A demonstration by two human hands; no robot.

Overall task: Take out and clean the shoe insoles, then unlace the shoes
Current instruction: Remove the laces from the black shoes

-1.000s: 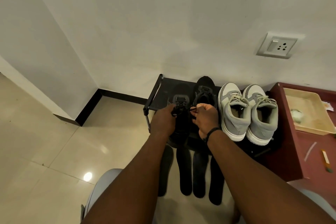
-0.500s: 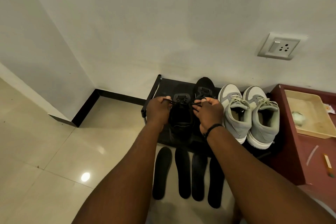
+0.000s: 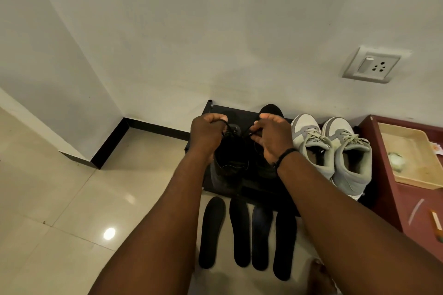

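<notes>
Already out: four black insoles [image 3: 242, 235], lying side by side on the floor before the rack [image 3: 249, 115]. Under way: left hand [image 3: 207, 135] and right hand [image 3: 273, 137], fingers curled, each pinch a lace end [image 3: 247, 130] of the black shoe [image 3: 230, 165] on the rack. Outstanding, seemingly: the grey pair [image 3: 333, 151], laced.

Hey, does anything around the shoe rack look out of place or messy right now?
Nothing looks spilled or damaged. Four black insoles lie in a row on the floor tiles instead of inside shoes, which fits the job. The left hand and right hand pull a black shoe's lace. The grey sneakers remain laced.
</notes>
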